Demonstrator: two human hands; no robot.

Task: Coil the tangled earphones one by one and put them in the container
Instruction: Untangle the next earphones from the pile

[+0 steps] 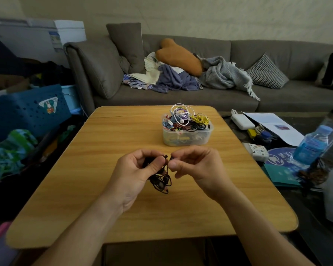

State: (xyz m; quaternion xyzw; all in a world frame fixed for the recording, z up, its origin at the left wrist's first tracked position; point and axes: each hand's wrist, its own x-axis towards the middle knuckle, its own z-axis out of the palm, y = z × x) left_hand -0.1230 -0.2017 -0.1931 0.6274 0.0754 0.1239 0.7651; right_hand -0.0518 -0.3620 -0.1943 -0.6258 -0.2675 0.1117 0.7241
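In hand: we hold one dark earphone (161,179) above the wooden table (123,135), its cord bunched in loose loops that hang between our palms.
Left hand: our left hand (136,169) curls round the bundle, thumb pressing the cord against the fingers.
Right hand: our right hand (192,164) pinches the cord's upper end between thumb and forefinger, just beside the left thumb.
Container: the clear plastic container (187,139) stands farther back on the table, heaped over its rim with white, yellow, blue and black cords.
Done: we judge most earphones are already stowed.
Left: this coil looks unfinished; it has yet to be tidied and dropped in.
Loose earphones on the table: we see none.
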